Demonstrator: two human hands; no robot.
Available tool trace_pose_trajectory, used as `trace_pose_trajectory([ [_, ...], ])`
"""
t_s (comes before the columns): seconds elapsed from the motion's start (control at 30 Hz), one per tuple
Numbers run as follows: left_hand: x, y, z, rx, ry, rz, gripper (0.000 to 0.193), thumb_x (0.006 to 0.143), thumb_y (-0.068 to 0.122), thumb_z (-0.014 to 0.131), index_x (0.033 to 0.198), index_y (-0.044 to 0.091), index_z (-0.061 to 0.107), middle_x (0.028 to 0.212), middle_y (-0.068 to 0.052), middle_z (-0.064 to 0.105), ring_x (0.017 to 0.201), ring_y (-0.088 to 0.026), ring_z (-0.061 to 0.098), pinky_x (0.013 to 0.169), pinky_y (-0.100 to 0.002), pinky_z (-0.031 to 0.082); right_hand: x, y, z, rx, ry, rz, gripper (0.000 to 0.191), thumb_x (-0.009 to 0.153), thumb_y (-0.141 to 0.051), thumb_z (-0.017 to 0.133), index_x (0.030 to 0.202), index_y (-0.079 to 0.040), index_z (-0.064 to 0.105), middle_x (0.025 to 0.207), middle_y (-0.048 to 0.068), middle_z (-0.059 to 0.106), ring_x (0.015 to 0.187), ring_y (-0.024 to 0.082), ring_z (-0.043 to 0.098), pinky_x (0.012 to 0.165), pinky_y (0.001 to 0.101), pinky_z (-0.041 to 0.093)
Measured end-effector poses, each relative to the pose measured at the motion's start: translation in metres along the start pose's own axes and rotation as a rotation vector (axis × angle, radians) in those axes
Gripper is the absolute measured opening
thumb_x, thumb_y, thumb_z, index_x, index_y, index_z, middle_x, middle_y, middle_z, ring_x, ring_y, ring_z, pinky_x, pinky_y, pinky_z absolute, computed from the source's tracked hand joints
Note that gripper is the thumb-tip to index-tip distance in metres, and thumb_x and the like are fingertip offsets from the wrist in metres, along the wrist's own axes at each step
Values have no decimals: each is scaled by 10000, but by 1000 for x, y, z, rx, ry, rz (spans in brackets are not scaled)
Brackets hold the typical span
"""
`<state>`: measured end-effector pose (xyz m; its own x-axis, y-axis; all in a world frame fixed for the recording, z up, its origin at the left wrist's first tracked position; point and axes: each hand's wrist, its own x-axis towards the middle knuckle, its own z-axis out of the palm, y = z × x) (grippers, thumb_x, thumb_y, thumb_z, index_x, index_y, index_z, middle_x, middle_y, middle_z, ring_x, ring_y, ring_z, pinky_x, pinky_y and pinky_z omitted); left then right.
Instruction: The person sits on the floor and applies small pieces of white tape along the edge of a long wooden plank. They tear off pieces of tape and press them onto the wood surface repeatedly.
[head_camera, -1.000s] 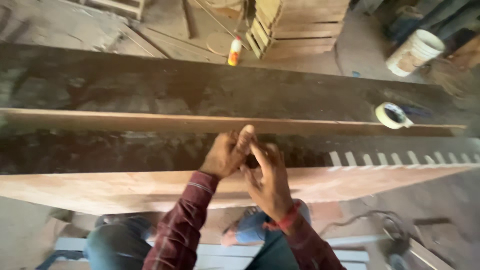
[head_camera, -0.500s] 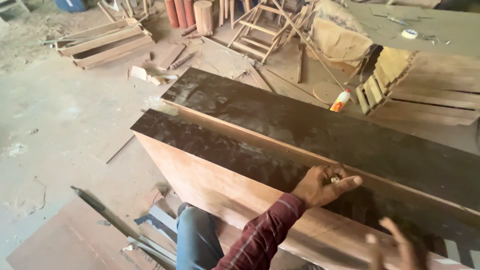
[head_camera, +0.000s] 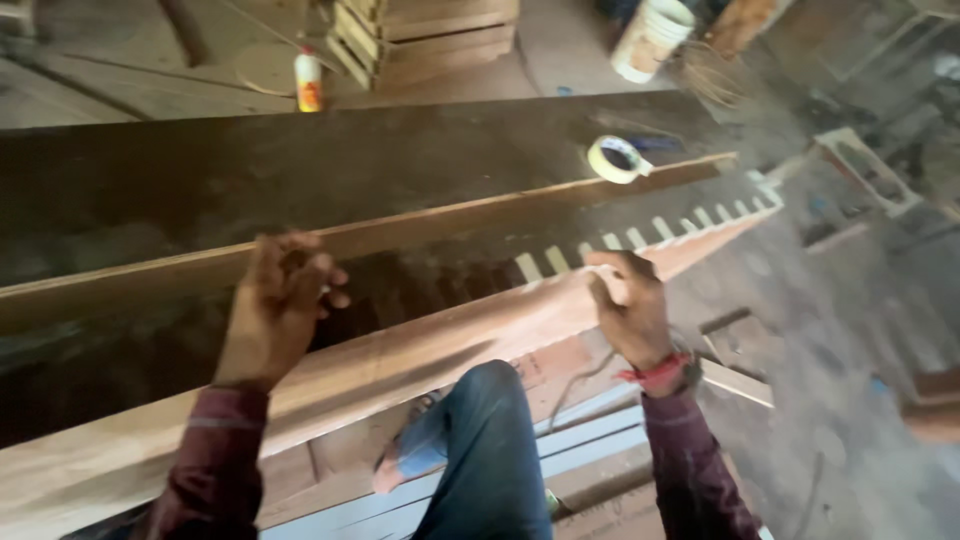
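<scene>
A long dark laminated board (head_camera: 300, 180) lies across the view, with a wooden strip along its middle and a bare wood front edge (head_camera: 420, 350). Several pale tape strips (head_camera: 640, 238) cross its near edge toward the right. My left hand (head_camera: 280, 305) rests on the dark surface near the front edge, fingers curled. My right hand (head_camera: 625, 305) presses on the front edge at one of the pale tape strips, fingers bent over it. A roll of masking tape (head_camera: 615, 158) sits on the board beyond my right hand.
A small glue bottle (head_camera: 308, 80) stands on the floor behind the board, beside stacked wooden frames (head_camera: 430, 35). A white bucket (head_camera: 650, 40) is at the back right. My knee in blue trousers (head_camera: 480, 430) sits below the board, over metal rails (head_camera: 590, 440).
The view has swung back toward the right end of the board. My hands, together a second ago, are now apart, the right one further right at the taped edge.
</scene>
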<state>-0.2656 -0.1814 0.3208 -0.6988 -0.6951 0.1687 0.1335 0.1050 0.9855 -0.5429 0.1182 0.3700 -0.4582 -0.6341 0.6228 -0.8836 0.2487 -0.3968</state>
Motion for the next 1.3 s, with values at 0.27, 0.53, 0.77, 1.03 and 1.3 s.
trace_pose_trajectory([
  [0.27, -5, 42, -2, 162, 24, -33, 232, 1032, 239, 560, 1112, 28, 610, 882, -54, 708, 739, -111, 681, 636, -267, 536, 26, -12, 46, 0, -221, -152, 205, 891, -52, 706, 1092, -59, 670, 1007, 123, 673, 974, 306, 626, 889, 425, 480],
  [0.53, -3, 37, -8, 146, 32, -47, 297, 1028, 305, 590, 1084, 15, 626, 853, -60, 706, 713, -111, 675, 617, -270, 527, 33, -19, 72, -89, -180, -168, 158, 880, -11, 660, 1010, -81, 603, 968, 98, 644, 923, 329, 608, 872, 451, 447],
  [0.77, 1, 34, -10, 136, 23, -62, 318, 1024, 322, 587, 1091, 16, 639, 862, -52, 708, 722, -106, 679, 631, -261, 536, 25, -26, 80, -131, -210, -102, 155, 877, -25, 675, 990, -75, 581, 952, 91, 648, 871, 328, 616, 853, 463, 447],
  [1.03, 0, 3, -22, -78, 0, -59, 275, 1024, 228, 609, 1147, -17, 626, 975, -95, 696, 833, -157, 679, 711, -303, 557, 24, -31, 93, -64, -109, -147, 138, 916, -56, 663, 1044, -81, 618, 919, 103, 669, 871, 319, 639, 783, 458, 492],
  [1.3, 5, -11, 4, -129, -30, -121, 251, 1015, 136, 591, 1196, -35, 617, 1123, -120, 678, 994, -205, 691, 843, -361, 605, 24, -16, 90, -137, 0, -115, 203, 825, -37, 660, 952, -125, 529, 824, 50, 569, 773, 262, 563, 715, 443, 432],
])
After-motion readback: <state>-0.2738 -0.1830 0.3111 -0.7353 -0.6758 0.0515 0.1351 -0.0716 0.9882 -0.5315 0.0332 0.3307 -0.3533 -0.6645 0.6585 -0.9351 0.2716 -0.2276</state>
